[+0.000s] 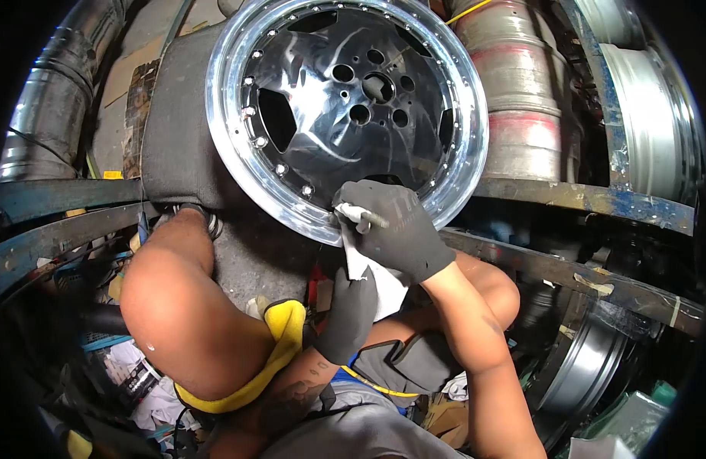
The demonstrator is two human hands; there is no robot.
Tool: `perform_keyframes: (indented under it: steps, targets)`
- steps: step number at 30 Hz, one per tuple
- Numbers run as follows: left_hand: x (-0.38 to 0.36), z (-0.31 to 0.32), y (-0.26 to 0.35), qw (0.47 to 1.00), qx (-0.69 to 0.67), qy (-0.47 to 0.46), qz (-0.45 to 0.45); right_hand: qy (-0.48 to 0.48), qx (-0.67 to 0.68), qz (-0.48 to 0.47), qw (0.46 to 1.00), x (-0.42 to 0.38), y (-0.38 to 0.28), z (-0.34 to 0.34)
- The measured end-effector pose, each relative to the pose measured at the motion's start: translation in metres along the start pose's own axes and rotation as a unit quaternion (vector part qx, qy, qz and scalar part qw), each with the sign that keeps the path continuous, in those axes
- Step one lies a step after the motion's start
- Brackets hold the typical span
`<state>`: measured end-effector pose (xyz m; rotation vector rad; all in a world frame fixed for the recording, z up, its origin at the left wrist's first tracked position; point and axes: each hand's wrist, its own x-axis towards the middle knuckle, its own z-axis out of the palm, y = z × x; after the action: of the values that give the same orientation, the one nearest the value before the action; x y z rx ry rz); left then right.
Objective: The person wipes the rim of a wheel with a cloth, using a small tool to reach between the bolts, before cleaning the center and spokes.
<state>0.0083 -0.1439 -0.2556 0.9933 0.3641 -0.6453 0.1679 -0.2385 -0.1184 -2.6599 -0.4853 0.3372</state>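
Note:
A car wheel rim [322, 141] with a glossy black centre, polished silver lip and a ring of small bolts leans in front of me, propped near a dark padded block [181, 115]. My right hand [395, 229], in a dark grey glove, is closed on a white cloth [387, 291] at the rim's lower edge. A pale, narrow piece pokes out between its fingers; I cannot make out what it is. Just below, my left hand [347, 314], also gloved, is close against the hanging cloth. Its fingers are mostly hidden there, so their grip does not show.
Metal wheel barrels [515, 92] are stacked at the right, with silver rims [647, 122] beyond. A worn metal frame bar [582, 197] crosses in front of my knees. A yellow cloth [286, 325] drapes over one leg. Another rim [582, 367] stands low right, and rags [150, 382] lie lower left.

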Motion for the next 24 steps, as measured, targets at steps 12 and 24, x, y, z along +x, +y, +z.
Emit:
perform_keyframes:
  steps: [12, 24]
  targets:
    - [-0.006, 0.018, 0.04, 0.994, -0.071, 0.016, -0.084, 0.03, 0.029, -0.067, 0.997, 0.002, 0.005, 0.001]
    - [-0.013, 0.034, 0.073, 0.932, -0.307, 0.069, -0.178, 0.071, 0.214, 0.026, 0.974, -0.001, 0.014, -0.009]
